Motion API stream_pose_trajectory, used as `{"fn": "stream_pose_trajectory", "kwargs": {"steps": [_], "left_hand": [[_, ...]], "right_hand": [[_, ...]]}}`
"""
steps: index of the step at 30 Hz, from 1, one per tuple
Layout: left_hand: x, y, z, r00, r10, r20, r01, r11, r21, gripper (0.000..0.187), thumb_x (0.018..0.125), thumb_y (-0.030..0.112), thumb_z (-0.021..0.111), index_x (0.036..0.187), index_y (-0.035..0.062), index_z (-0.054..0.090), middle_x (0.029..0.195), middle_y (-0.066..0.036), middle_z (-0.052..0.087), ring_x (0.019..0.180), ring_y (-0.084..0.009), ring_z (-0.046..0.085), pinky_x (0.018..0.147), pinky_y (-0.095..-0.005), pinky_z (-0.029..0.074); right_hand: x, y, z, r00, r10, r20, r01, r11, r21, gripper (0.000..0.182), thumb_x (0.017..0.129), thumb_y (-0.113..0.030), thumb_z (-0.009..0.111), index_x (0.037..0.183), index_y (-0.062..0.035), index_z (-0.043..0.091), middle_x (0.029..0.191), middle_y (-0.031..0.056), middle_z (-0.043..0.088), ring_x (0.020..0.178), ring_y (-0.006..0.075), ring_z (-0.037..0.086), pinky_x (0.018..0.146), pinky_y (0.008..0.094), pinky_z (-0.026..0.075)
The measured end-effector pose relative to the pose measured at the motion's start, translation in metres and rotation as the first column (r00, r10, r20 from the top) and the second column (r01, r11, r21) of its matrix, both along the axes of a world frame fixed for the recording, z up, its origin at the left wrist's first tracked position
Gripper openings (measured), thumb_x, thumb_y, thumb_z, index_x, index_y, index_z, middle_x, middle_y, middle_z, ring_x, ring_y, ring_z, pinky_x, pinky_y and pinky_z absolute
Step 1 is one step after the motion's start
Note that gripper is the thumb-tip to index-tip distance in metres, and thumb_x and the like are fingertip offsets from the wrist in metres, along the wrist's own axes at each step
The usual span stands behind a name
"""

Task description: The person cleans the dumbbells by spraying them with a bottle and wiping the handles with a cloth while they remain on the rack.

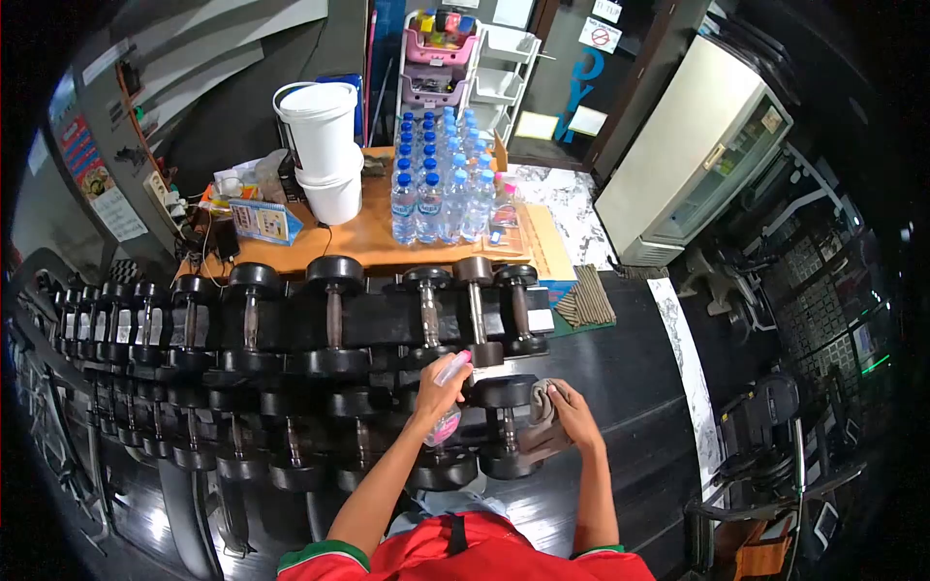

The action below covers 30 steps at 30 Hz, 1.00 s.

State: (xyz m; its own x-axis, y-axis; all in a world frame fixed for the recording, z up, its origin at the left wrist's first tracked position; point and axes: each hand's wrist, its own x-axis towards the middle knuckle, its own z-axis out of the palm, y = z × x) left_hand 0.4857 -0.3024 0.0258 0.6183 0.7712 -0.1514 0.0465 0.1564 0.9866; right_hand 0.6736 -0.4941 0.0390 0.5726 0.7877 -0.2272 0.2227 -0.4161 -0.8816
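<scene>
My left hand (438, 392) is wrapped round a clear spray bottle (444, 426) with a pink nozzle, held over the lower tier of the dumbbell rack. In my right hand (573, 414) is a grey-brown cloth (544, 431), bunched at the top and hanging down. The cloth lies against the right side of a black dumbbell (508, 426) at the rack's right end. That dumbbell's metal handle shows between its two round heads. Just beyond the spray nozzle, on the upper tier, sits a dumbbell with brownish metal heads (476, 310).
Two tiers of black dumbbells (252, 320) run off to the left. Behind them, a wooden table (378, 254) bears several water bottles (429, 203) and stacked white buckets (320, 136). A glass-door fridge (678, 155) stands right, with gym machines (775, 416) nearer.
</scene>
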Motion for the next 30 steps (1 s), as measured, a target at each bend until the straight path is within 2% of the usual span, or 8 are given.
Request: {"fn": "stream_pose_trajectory", "kwargs": {"steps": [2,3,5,9,14,17,22,30], "left_hand": [[-0.006,-0.017,0.008,0.999,0.043,0.023,-0.043,0.999,0.004,0.023,0.085,0.022,0.063,0.082,-0.0006,0.060,0.066,-0.003,0.056,0.047,-0.0109,0.054,0.043,-0.0259,0.044],[-0.009,-0.023,0.015,0.999,0.043,0.025,-0.044,0.999,0.018,0.023,0.085,0.022,0.063,0.082,-0.0006,0.060,0.066,-0.003,0.056,0.047,-0.0109,0.054,0.043,-0.0259,0.044],[-0.017,-0.036,0.025,0.993,0.094,0.070,-0.091,0.995,-0.042,0.024,0.085,0.022,0.063,0.083,-0.0010,0.060,0.067,-0.003,0.056,0.047,-0.0109,0.054,0.043,-0.0255,0.045],[-0.024,-0.047,0.036,0.992,0.091,0.085,-0.095,0.995,0.044,0.024,0.086,0.023,0.063,0.085,-0.0011,0.062,0.068,-0.003,0.056,0.047,-0.0104,0.055,0.043,-0.0250,0.045],[-0.023,-0.049,0.051,0.992,0.098,0.075,-0.102,0.993,0.052,0.029,0.086,0.025,0.062,0.097,-0.0022,0.063,0.077,-0.007,0.058,0.053,-0.0127,0.057,0.044,-0.0254,0.047],[-0.013,-0.036,0.049,0.992,0.118,0.044,-0.120,0.991,0.065,0.031,0.085,0.025,0.063,0.096,-0.0038,0.063,0.077,-0.007,0.058,0.054,-0.0126,0.058,0.043,-0.0258,0.048],[0.012,-0.008,0.049,0.992,0.123,-0.022,-0.119,0.985,0.124,0.031,0.084,0.024,0.063,0.095,-0.0054,0.064,0.074,-0.008,0.058,0.051,-0.0137,0.058,0.042,-0.0266,0.050],[0.046,0.028,0.023,0.973,0.212,-0.088,-0.195,0.966,0.169,0.029,0.082,0.022,0.064,0.089,-0.0061,0.065,0.071,-0.008,0.058,0.047,-0.0144,0.057,0.040,-0.0280,0.052]], "right_hand": [[-0.016,-0.018,0.003,0.943,-0.094,-0.321,0.141,0.982,0.125,0.037,0.099,-0.029,0.047,0.120,-0.0008,0.058,0.111,0.0058,0.063,0.100,0.0157,0.058,0.087,0.0300,0.045],[-0.023,-0.023,0.003,0.943,-0.089,-0.321,0.140,0.980,0.140,0.037,0.099,-0.029,0.047,0.120,-0.0008,0.058,0.111,0.0058,0.063,0.100,0.0157,0.058,0.087,0.0300,0.045],[-0.037,-0.036,0.002,0.780,-0.270,-0.565,0.390,0.915,0.101,0.033,0.099,-0.028,0.048,0.116,-0.0018,0.059,0.105,0.0045,0.064,0.093,0.0145,0.060,0.083,0.0281,0.047],[-0.049,-0.055,0.004,0.533,-0.286,-0.796,0.512,0.859,0.034,0.032,0.093,-0.028,0.050,0.111,-0.0041,0.061,0.101,0.0076,0.066,0.092,0.0216,0.064,0.082,0.0341,0.050],[-0.040,-0.050,0.002,0.582,-0.348,-0.735,0.500,0.866,-0.014,0.033,0.087,-0.026,0.052,0.109,-0.0027,0.060,0.100,0.0095,0.066,0.089,0.0235,0.065,0.080,0.0352,0.051],[-0.036,-0.034,0.022,0.725,-0.234,-0.648,0.401,0.908,0.121,0.030,0.090,-0.020,0.052,0.113,-0.0020,0.059,0.102,0.0090,0.066,0.091,0.0223,0.064,0.082,0.0342,0.050],[-0.014,0.003,0.016,0.780,-0.210,-0.589,0.371,0.913,0.167,0.035,0.092,-0.016,0.052,0.123,-0.0010,0.054,0.116,0.0091,0.061,0.106,0.0198,0.058,0.090,0.0329,0.044],[0.003,0.045,0.001,0.822,-0.119,-0.558,0.311,0.913,0.264,0.032,0.093,-0.013,0.052,0.122,-0.0015,0.055,0.114,0.0065,0.062,0.104,0.0166,0.057,0.089,0.0295,0.044]]}}
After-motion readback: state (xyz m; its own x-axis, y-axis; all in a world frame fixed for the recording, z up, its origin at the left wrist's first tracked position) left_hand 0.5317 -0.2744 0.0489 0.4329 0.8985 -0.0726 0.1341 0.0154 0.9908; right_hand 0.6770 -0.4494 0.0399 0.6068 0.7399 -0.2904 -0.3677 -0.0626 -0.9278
